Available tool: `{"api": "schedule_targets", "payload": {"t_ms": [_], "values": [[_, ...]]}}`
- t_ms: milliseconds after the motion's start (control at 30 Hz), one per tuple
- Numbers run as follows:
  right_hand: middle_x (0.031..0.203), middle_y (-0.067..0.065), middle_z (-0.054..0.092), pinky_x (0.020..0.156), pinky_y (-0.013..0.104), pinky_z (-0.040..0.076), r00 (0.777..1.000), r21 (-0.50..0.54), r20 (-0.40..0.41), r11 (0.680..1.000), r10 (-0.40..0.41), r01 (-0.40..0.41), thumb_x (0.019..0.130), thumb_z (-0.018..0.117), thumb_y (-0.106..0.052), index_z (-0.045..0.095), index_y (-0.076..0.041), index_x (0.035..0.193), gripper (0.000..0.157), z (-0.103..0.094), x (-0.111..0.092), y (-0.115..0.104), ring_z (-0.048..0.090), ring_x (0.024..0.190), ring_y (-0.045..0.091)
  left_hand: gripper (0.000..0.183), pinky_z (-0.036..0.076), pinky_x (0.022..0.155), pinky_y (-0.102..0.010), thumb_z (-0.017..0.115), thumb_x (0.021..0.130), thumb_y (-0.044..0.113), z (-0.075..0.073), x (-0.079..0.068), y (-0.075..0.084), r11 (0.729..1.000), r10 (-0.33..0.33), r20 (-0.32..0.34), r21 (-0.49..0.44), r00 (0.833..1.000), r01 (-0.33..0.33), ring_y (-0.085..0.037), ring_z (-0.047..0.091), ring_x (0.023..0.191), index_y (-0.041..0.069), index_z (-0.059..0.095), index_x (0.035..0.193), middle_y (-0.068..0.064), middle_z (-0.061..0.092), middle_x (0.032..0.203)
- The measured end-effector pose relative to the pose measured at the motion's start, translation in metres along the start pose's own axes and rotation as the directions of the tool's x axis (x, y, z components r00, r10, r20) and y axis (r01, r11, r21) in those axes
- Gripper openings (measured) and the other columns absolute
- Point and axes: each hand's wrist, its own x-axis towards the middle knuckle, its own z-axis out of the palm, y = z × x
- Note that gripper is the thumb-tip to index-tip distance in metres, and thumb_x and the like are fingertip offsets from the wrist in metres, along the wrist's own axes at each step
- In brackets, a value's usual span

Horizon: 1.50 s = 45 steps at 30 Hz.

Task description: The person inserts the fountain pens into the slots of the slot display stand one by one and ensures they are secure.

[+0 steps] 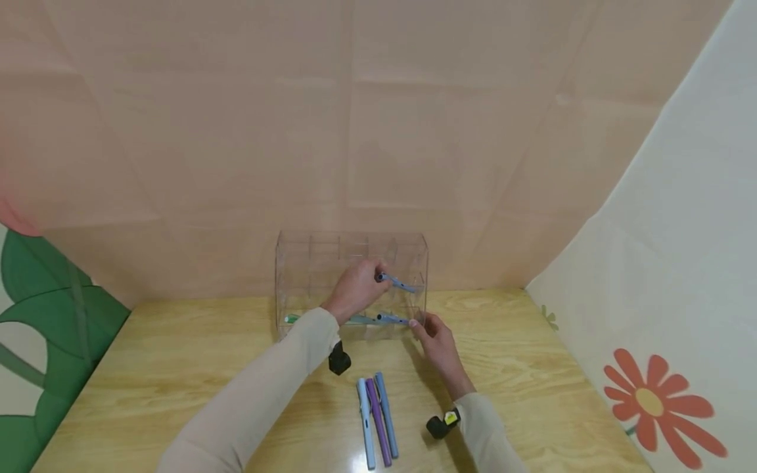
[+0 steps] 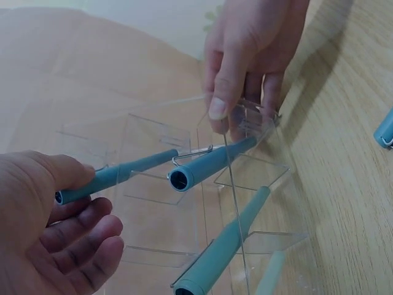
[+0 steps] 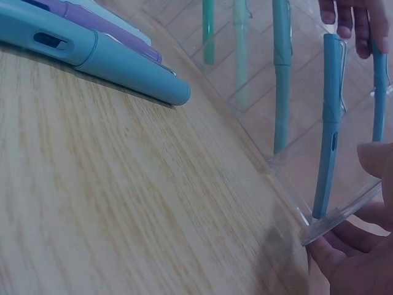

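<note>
A clear acrylic pen rack (image 1: 296,263) with small compartments stands near the back of the table. My left hand (image 1: 355,288) pinches a blue pen (image 1: 401,284) by its capped end, thumb on top, at the upper right of the rack; the pen's far end reaches in among the dividers. My right hand (image 1: 437,345) grips the lower right side of the rack, thumb and fingers on either side of the clear panel (image 3: 344,212). Lower in the rack lie another blue pen (image 3: 329,117), a teal pen (image 3: 281,80) and greener pens (image 3: 209,31).
On the table in front of the rack, a light blue pen (image 1: 366,424), a purple pen (image 1: 379,424) and a blue pen (image 1: 387,415) lie side by side. A beige backdrop (image 1: 384,144) hangs behind the wooden table (image 1: 195,374). Flower-patterned cloth (image 1: 680,276) borders the right side.
</note>
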Motion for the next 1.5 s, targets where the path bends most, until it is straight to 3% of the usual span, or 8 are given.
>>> {"api": "schedule_targets", "payload": {"t_ms": [233, 467, 567, 733, 933, 1067, 1267, 1500], "values": [[0.15, 0.028, 0.06, 0.114, 0.055, 0.052, 1.0, -0.007, 0.007, 1.0, 0.005, -0.004, 0.11, 0.061, -0.029, 0.053, 0.003, 0.15, 0.052, 0.001, 0.0, -0.003, 0.06, 0.139, 0.044, 0.021, 0.058, 0.075, -0.031, 0.072, 0.1, 0.019, -0.002, 0.0, 0.0, 1.0, -0.019, 0.002, 0.0, 1.0, 0.019, -0.017, 0.068, 0.088, 0.009, 0.07, 0.118, -0.006, 0.075, 0.108], [0.147, 0.028, 0.062, 0.109, 0.05, 0.055, 1.0, 0.015, 0.008, 1.0, -0.018, 0.018, 0.109, 0.063, -0.029, 0.054, 0.004, 0.149, 0.053, 0.002, 0.002, -0.002, 0.062, 0.135, 0.042, 0.045, 0.06, 0.1, -0.044, 0.072, 0.101, 0.025, -0.011, -0.008, 0.004, 0.999, -0.038, -0.007, 0.004, 0.999, 0.038, -0.025, 0.068, 0.119, 0.01, 0.061, 0.142, -0.01, 0.066, 0.141], [0.146, 0.028, 0.063, 0.106, 0.045, 0.056, 1.0, 0.014, 0.006, 1.0, -0.025, 0.025, 0.109, 0.064, -0.03, 0.054, 0.004, 0.149, 0.054, 0.004, 0.004, 0.0, 0.063, 0.134, 0.041, 0.048, 0.059, 0.104, -0.046, 0.071, 0.102, 0.027, -0.018, -0.015, 0.007, 1.0, -0.019, -0.028, 0.015, 0.999, 0.02, -0.027, 0.067, 0.125, 0.011, 0.059, 0.146, -0.008, 0.064, 0.146], [0.144, 0.028, 0.064, 0.104, 0.041, 0.056, 1.0, 0.011, 0.006, 1.0, -0.023, 0.023, 0.108, 0.064, -0.028, 0.054, 0.005, 0.149, 0.053, 0.005, 0.008, 0.002, 0.064, 0.133, 0.04, 0.042, 0.061, 0.095, -0.042, 0.07, 0.102, 0.028, -0.031, -0.033, 0.014, 0.998, 0.055, -0.07, 0.041, 0.996, -0.052, -0.02, 0.071, 0.104, 0.015, 0.062, 0.141, -0.005, 0.065, 0.142], [0.146, 0.028, 0.062, 0.109, 0.05, 0.055, 1.0, -0.012, 0.003, 1.0, -0.005, 0.005, 0.109, 0.062, -0.03, 0.053, 0.004, 0.15, 0.053, 0.004, 0.011, 0.002, 0.062, 0.135, 0.042, 0.038, 0.061, 0.077, -0.034, 0.071, 0.103, 0.034, -0.048, -0.061, 0.023, 0.993, 0.112, -0.092, 0.041, 0.989, -0.109, -0.011, 0.068, 0.086, 0.018, 0.064, 0.137, 0.0, 0.066, 0.137], [0.147, 0.026, 0.062, 0.112, 0.053, 0.053, 1.0, -0.028, 0.012, 1.0, 0.003, -0.002, 0.109, 0.061, -0.034, 0.052, 0.002, 0.151, 0.056, 0.002, 0.011, 0.005, 0.061, 0.136, 0.041, 0.032, 0.056, 0.061, -0.03, 0.072, 0.103, 0.034, -0.056, -0.081, 0.022, 0.993, 0.114, -0.105, 0.041, 0.988, -0.11, -0.011, 0.062, 0.073, 0.016, 0.066, 0.13, 0.002, 0.067, 0.129], [0.142, 0.024, 0.066, 0.107, 0.049, 0.056, 1.0, -0.023, 0.016, 1.0, -0.01, 0.01, 0.109, 0.062, -0.037, 0.054, 0.0, 0.15, 0.055, 0.0, 0.011, 0.005, 0.065, 0.128, 0.037, 0.027, 0.052, 0.059, -0.027, 0.076, 0.1, 0.029, -0.06, -0.111, 0.013, 0.997, 0.072, -0.122, 0.024, 0.99, -0.069, -0.011, 0.059, 0.073, 0.018, 0.069, 0.124, 0.003, 0.066, 0.118], [0.15, 0.026, 0.06, 0.115, 0.055, 0.051, 1.0, -0.022, 0.014, 1.0, 0.008, -0.008, 0.109, 0.062, -0.034, 0.052, 0.0, 0.151, 0.055, -0.001, 0.014, 0.003, 0.06, 0.138, 0.041, 0.024, 0.053, 0.059, -0.027, 0.081, 0.097, 0.025, -0.06, -0.144, -0.002, 0.999, -0.005, -0.098, -0.042, 0.995, 0.001, -0.011, 0.062, 0.078, 0.021, 0.071, 0.118, 0.004, 0.068, 0.113]]}}
